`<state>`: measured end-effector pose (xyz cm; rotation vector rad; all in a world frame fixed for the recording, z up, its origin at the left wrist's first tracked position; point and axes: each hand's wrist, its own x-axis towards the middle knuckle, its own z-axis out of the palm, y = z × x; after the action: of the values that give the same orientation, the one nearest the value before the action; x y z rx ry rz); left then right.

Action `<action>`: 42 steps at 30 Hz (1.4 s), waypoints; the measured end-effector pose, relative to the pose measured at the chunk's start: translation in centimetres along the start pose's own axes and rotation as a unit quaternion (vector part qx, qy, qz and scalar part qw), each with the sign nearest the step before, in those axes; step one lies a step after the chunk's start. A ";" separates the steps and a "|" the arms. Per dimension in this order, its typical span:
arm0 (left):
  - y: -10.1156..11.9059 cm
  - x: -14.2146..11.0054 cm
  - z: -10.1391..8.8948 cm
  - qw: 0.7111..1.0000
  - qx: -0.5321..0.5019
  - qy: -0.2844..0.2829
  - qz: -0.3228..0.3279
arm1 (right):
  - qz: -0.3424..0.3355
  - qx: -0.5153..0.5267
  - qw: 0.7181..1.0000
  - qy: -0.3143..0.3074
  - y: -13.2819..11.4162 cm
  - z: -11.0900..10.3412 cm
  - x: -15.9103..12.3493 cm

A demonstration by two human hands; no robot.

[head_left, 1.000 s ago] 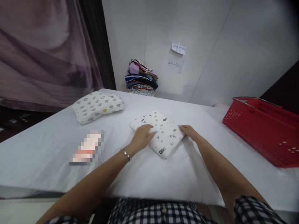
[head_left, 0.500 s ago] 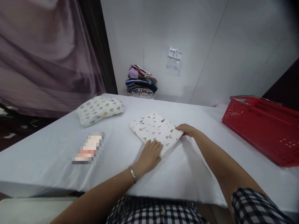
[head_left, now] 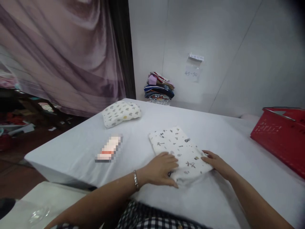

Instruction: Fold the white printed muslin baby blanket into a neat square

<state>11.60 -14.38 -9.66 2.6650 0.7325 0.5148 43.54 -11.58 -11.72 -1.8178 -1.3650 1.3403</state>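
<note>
A folded white cloth (head_left: 182,148) with small grey and brown prints lies on the white-covered table (head_left: 202,119) in front of me. My left hand (head_left: 162,170) rests flat on its near left edge, fingers stretched over the fabric. At the right corner, my right hand (head_left: 218,163) has the edge pinched between thumb and fingers. Part of the near edge is hidden under my left hand. Farther left sits another folded white cloth (head_left: 121,113) with grey mushroom-like shapes, touched by neither hand.
A pixelated flat rectangular object (head_left: 109,149) lies left of my left hand. On the right stands a red plastic basket (head_left: 281,136). A stack of folded fabrics (head_left: 159,87) is against the wall beyond the table. A pinkish curtain (head_left: 95,57) hangs at the left.
My view has swung left, so things appear farther right. My left hand lies farther over the cloth's near edge; my right hand stays at its corner.
</note>
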 end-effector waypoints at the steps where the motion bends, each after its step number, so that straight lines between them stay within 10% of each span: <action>1: -0.5 0.6 -0.6 1.000 0.004 0.000 -0.030 | 0.001 0.000 1.000 0.004 -0.1 0.1 0.1; 12: -10.0 4.3 -0.4 0.934 0.103 0.054 -0.338 | -0.044 -0.044 0.998 -0.017 0.3 -0.2 0.2; 19: -10.7 4.0 0.5 0.936 0.099 0.088 -0.325 | -0.186 -0.300 0.928 0.118 -2.6 1.4 1.2; 25: -11.9 3.6 0.8 0.907 0.052 0.271 -0.319 | -0.330 -0.274 0.903 0.027 -8.0 6.5 6.3; 33: -13.9 3.1 -0.1 0.887 0.037 0.317 -0.334 | -0.344 -0.344 0.871 0.071 -11.3 8.7 14.2; 42: -14.8 3.4 0.6 0.880 -0.064 0.338 -0.328 | -0.329 -0.342 0.875 0.093 -11.0 8.8 16.4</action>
<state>8.30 -0.62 -15.28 1.8864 1.6338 1.2385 31.15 6.09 -12.83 -1.5393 -2.2473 0.3237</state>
